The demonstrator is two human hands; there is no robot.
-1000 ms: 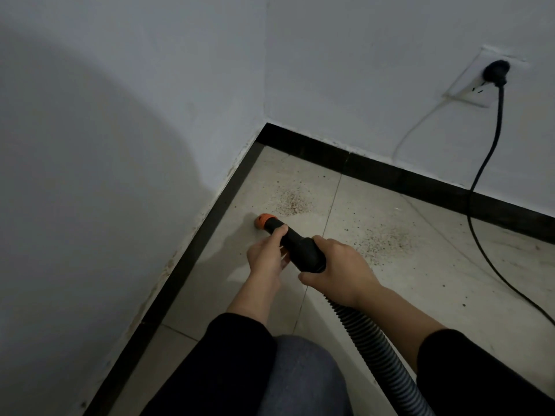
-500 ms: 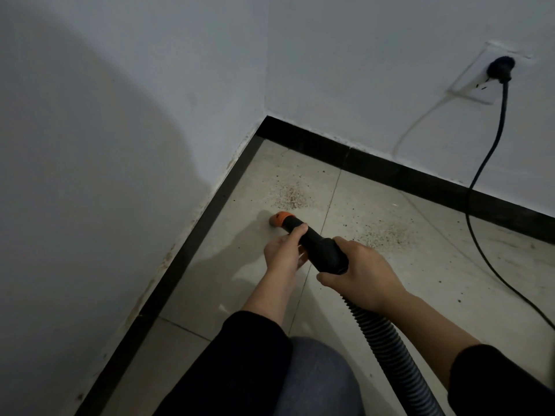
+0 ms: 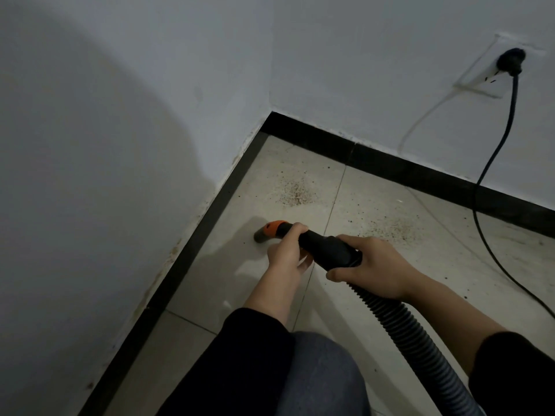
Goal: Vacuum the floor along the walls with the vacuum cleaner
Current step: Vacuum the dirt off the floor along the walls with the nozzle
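Note:
Both of my hands hold the black vacuum nozzle (image 3: 326, 246). My left hand (image 3: 286, 253) grips it near the front, just behind the orange collar (image 3: 271, 228). My right hand (image 3: 372, 265) grips the thicker rear part where the ribbed grey hose (image 3: 420, 337) begins. The dark nozzle tip (image 3: 259, 237) touches the beige tile floor (image 3: 222, 283) a short way from the black skirting (image 3: 192, 250) of the left wall. Two patches of brown crumbs lie beyond it: one (image 3: 297, 192) near the corner, one (image 3: 390, 229) to the right.
White walls meet in a corner (image 3: 270, 111) ahead. A black power cord (image 3: 492, 163) runs from a plug in the wall socket (image 3: 507, 63) down across the floor at right. My knee (image 3: 318, 373) in grey trousers is at the bottom centre.
The nozzle tip has swung left, toward the skirting of the left wall and away from the crumb patch near the corner. Both hands keep their grip.

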